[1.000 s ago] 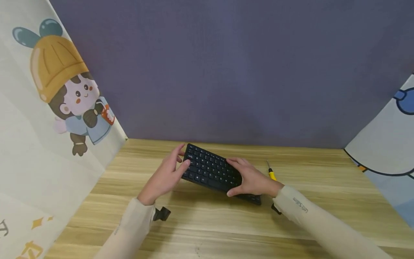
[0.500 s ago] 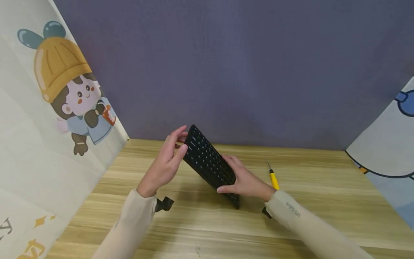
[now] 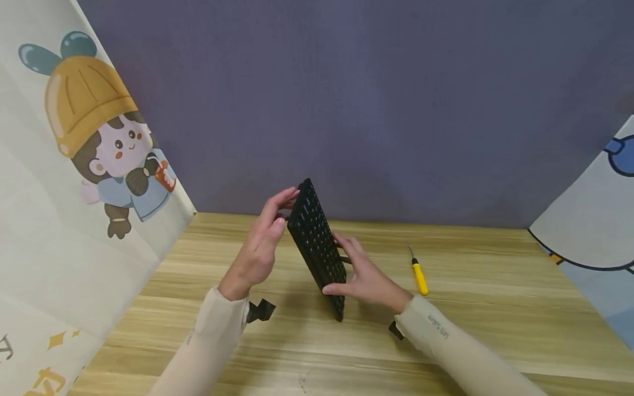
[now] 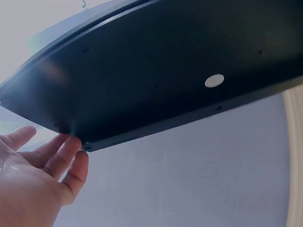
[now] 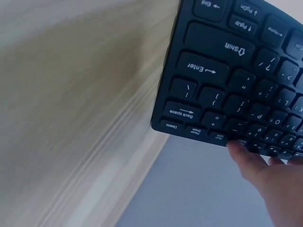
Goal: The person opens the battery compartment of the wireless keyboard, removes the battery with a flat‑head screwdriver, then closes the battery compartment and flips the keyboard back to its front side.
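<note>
A black keyboard (image 3: 319,247) is held tilted steeply above the wooden table, its left end raised and its keys facing right. My right hand (image 3: 369,278) grips it across the lower part, thumb on the near long edge and fingers at the far one. In the right wrist view, fingertips of the right hand (image 5: 279,182) lie on the edge by the top key row. My left hand (image 3: 257,247) is at the raised end. The left wrist view has its loosely bent fingertips (image 4: 71,144) touching a corner of the keyboard's plain underside (image 4: 156,71), thumb apart.
A screwdriver (image 3: 419,278) with a yellow handle lies on the table (image 3: 485,297) to the right. A grey-blue partition (image 3: 376,110) rises behind the table. Printed white panels (image 3: 39,231) flank it on both sides.
The keyboard has turned from a slanted, key-up pose to a steep one, its left end rising. Both hands moved with it, and the left thumb came away from the keys. The screwdriver stayed put.
</note>
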The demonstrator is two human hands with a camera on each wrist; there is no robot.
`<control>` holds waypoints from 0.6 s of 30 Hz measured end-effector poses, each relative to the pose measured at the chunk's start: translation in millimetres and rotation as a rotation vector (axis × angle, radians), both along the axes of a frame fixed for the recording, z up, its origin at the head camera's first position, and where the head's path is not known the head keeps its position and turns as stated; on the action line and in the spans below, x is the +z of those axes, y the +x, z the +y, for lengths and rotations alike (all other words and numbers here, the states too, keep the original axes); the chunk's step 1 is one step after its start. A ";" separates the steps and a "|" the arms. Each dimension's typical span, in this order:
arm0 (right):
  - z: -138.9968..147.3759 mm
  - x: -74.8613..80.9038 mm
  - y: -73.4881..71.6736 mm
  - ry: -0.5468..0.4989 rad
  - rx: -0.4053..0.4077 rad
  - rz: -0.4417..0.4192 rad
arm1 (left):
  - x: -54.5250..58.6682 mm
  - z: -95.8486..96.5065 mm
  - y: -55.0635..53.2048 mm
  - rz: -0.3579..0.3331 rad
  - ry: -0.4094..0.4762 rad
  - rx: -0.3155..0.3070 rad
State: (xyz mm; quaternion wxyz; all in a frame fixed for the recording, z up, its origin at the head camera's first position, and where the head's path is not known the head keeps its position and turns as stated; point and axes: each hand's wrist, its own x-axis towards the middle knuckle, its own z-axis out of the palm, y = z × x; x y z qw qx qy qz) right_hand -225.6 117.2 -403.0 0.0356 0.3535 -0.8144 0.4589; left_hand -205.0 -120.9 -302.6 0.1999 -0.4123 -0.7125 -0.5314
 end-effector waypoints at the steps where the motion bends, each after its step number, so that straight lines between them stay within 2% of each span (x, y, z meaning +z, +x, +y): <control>1: -1.6 -0.1 0.6 -0.005 -0.001 0.005 | -0.2 0.8 0.2 0.000 -0.001 -0.007; 9: -8.7 -2.8 6.2 0.026 -0.042 0.016 | -2.5 4.7 4.2 -0.019 -0.022 -0.001; 14: -8.4 -1.0 7.2 -0.025 -0.005 0.046 | -3.3 5.9 5.6 -0.004 -0.011 -0.020; 18: -8.9 6.7 7.1 -0.067 0.011 0.092 | -5.3 7.6 5.6 0.016 -0.023 -0.029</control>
